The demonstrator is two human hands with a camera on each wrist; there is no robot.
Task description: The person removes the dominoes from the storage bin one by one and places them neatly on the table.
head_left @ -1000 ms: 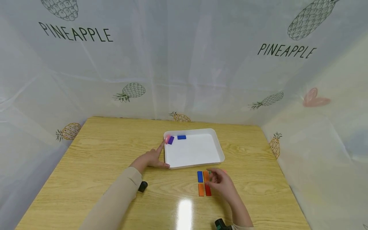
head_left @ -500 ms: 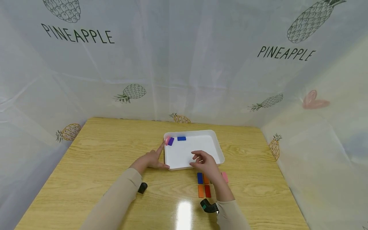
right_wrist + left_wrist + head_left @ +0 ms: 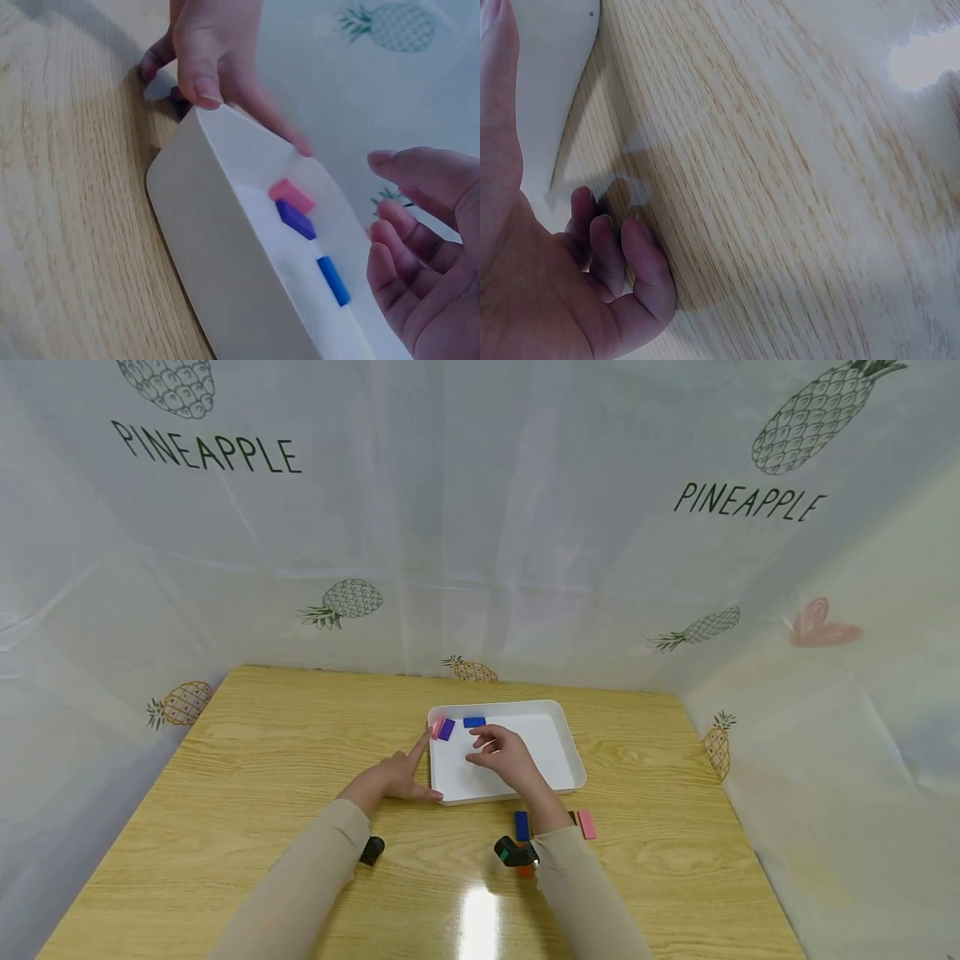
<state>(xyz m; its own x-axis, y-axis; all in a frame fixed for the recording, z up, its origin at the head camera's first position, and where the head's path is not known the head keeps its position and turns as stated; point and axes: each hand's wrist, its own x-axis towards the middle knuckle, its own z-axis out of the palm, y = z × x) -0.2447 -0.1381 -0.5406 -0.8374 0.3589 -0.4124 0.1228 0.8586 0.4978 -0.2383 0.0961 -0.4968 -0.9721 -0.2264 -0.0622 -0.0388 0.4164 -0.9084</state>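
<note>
My left hand [image 3: 401, 775] rests at the left end of a white tray [image 3: 517, 783], its index finger and thumb extended. In the right wrist view, the thumb touches a front corner and the index finger lies along the end rim. Its other fingers curl loosely above the table in the left wrist view. My right hand [image 3: 506, 756] hovers over the tray, fingers bent, with nothing seen between them in the right wrist view. Inside the tray, a pink block [image 3: 292, 196] touches a purple block [image 3: 296, 219]; a blue block [image 3: 334, 281] lies apart along the far wall.
In front of the tray lie another blue block [image 3: 522, 826] and a pink block [image 3: 587, 824], with other blocks partly hidden under my right arm. Black wrist devices [image 3: 516, 852] sit on both wrists. A pineapple-print sheet [image 3: 480, 527] hangs behind the wooden table [image 3: 315, 727].
My right hand has moved from the blocks in front, up and left over the tray. My left hand stays at the tray's left end. The blocks in the tray look unmoved.
</note>
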